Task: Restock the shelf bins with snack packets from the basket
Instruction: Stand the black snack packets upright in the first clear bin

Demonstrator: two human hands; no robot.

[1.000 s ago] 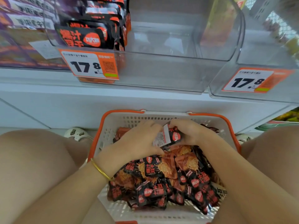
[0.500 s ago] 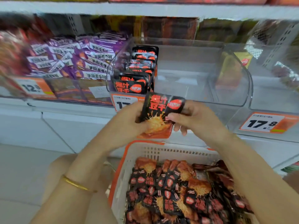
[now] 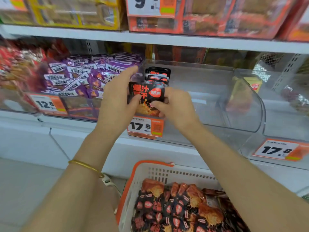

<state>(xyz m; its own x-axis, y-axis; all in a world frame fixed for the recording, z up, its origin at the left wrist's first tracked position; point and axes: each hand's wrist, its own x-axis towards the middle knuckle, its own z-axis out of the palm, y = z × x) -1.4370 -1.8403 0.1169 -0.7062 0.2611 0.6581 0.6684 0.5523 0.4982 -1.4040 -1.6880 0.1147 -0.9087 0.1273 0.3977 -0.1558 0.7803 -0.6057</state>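
Starting low, the basket (image 3: 142, 171) sits by the person's knees, heaped with loose packets (image 3: 180, 211) in black and orange. Both forearms reach up from there, a gold bangle (image 3: 85, 166) on the left wrist, and meet on one packet (image 3: 147, 94). It is held upright, face to the camera, just in front of the clear bin (image 3: 217, 97) and above its price tag (image 3: 145, 127).

The left hand (image 3: 117, 101) pinches the left edge, thumb on the front and fingers stretched up behind. The right hand (image 3: 175, 108) nips the lower right corner with curled fingers. It looks like light, soft foil, probably slick and crinkly, so the sealed edges are the place to grip, not the puffy middle.

Behind it, a short standing row (image 3: 158, 75) of matching packets occupies the bin's left end. Further left, purple packets (image 3: 80, 76) crowd the neighbouring bin.
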